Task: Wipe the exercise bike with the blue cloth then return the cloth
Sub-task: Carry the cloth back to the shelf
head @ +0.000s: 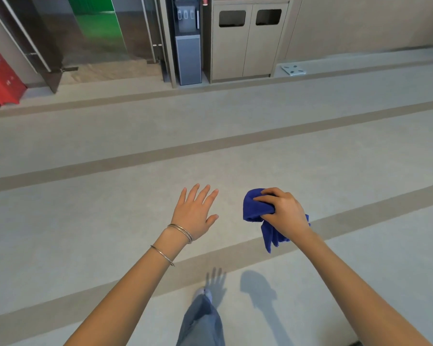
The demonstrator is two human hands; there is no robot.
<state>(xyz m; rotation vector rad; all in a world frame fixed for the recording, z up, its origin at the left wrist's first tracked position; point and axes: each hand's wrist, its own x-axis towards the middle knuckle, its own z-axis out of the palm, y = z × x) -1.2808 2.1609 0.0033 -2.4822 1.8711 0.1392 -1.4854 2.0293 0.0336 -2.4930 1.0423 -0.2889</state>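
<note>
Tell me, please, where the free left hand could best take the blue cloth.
Probably the bunched part of the blue cloth sticking out left of the right hand, coming from the left: it faces the open left hand, while the tail hangs under the right wrist.

One head-worn wide-angle view looks forward and down across the floor (pixel 235 126) toward far cabinets (pixel 248 51).
</note>
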